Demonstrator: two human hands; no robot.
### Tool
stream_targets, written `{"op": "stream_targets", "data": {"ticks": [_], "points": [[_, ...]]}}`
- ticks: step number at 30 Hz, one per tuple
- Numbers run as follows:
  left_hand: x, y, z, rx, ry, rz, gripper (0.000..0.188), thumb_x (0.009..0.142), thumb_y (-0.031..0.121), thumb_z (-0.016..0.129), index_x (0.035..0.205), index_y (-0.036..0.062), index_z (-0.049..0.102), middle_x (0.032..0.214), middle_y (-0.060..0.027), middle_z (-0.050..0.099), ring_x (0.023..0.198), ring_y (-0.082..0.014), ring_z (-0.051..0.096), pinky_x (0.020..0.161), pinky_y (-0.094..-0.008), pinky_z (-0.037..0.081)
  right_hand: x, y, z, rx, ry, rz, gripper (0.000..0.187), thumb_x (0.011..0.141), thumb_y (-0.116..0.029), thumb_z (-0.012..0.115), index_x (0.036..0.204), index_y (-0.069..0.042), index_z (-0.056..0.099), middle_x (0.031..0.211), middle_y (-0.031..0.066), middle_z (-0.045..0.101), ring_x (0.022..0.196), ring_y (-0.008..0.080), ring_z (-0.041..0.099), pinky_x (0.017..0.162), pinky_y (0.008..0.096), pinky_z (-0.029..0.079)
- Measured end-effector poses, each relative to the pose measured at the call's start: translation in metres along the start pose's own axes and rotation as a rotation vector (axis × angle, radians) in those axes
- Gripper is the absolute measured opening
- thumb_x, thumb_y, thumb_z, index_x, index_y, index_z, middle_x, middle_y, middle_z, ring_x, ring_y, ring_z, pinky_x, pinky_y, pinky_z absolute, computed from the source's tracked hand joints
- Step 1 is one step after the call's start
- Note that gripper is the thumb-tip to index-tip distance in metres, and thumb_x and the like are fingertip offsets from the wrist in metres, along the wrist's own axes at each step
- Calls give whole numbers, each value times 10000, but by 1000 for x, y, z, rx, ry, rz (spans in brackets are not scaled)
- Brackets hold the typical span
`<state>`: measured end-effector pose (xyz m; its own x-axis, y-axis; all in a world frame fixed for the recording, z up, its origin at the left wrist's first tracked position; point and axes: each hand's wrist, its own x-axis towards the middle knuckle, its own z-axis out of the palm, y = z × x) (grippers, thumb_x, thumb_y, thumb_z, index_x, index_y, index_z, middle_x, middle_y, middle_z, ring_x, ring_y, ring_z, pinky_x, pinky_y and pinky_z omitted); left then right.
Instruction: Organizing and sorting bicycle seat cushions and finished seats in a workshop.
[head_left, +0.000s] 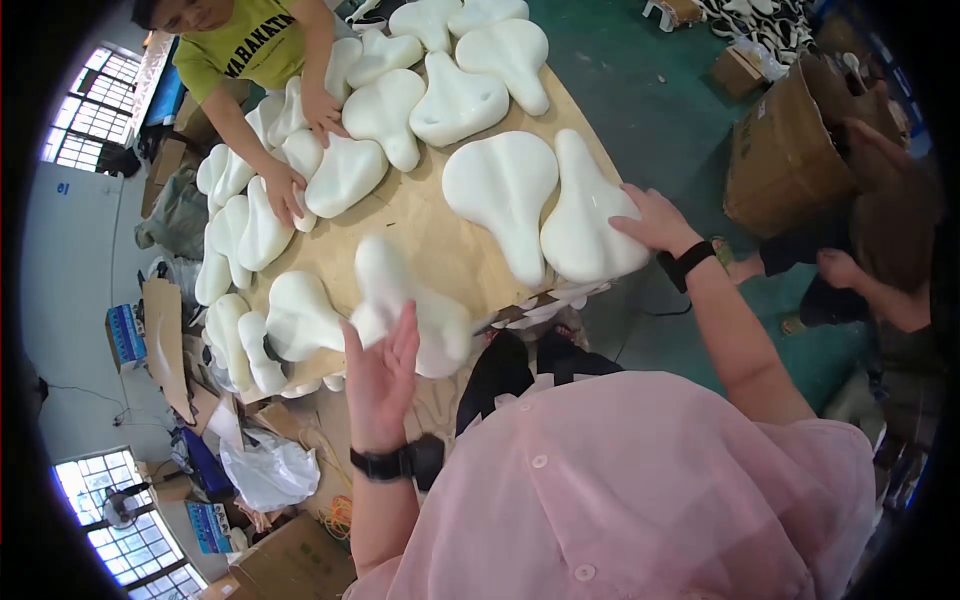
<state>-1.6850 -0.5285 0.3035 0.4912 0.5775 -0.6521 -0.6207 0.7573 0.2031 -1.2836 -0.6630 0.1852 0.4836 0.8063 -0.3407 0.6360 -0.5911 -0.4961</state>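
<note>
My left hand (pixel 385 370) is open, its palm turned up and fingers stretched, at the near edge of the table. Just beyond it a white foam bicycle saddle pad (pixel 420 310) is smeared by motion; whether the fingers touch it I cannot tell. My right hand (pixel 660 222) grips the right side of another white saddle pad (pixel 590 225), thumb on top, at the table's right edge. Beside that one lies a similar saddle pad (pixel 505 190), narrow end toward me. A further pad (pixel 300 315) rests left of the blurred one.
Across the wooden table (pixel 400 225), a person in a yellow-green shirt (pixel 250 45) has both hands among several white pads (pixel 385 105). A large cardboard box (pixel 785 150) stands on the green floor at the right, near another person's arm and legs. Cardboard and plastic bags (pixel 268 470) lie at the left.
</note>
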Motion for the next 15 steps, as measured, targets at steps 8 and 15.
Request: {"op": "stream_targets", "data": {"ticks": [8,15], "points": [[116,19,-27,2365,215,965,861,838,523,617,1458,48,256,1238,-327,518,1119,-413,541,951,-469,427,-7,-15,8,42,38,3,705,775,-486,659,1350,-121,476,1148,231,542,1076,373,549,916,416,445],[198,25,-9,2290,-10,304,1084,720,495,695,1499,88,58,1196,-310,559,1132,-428,544,959,-449,437,-5,1,27,53,140,-61,692,789,-464,652,1359,-121,460,1148,255,568,1059,394,560,931,432,441]]}}
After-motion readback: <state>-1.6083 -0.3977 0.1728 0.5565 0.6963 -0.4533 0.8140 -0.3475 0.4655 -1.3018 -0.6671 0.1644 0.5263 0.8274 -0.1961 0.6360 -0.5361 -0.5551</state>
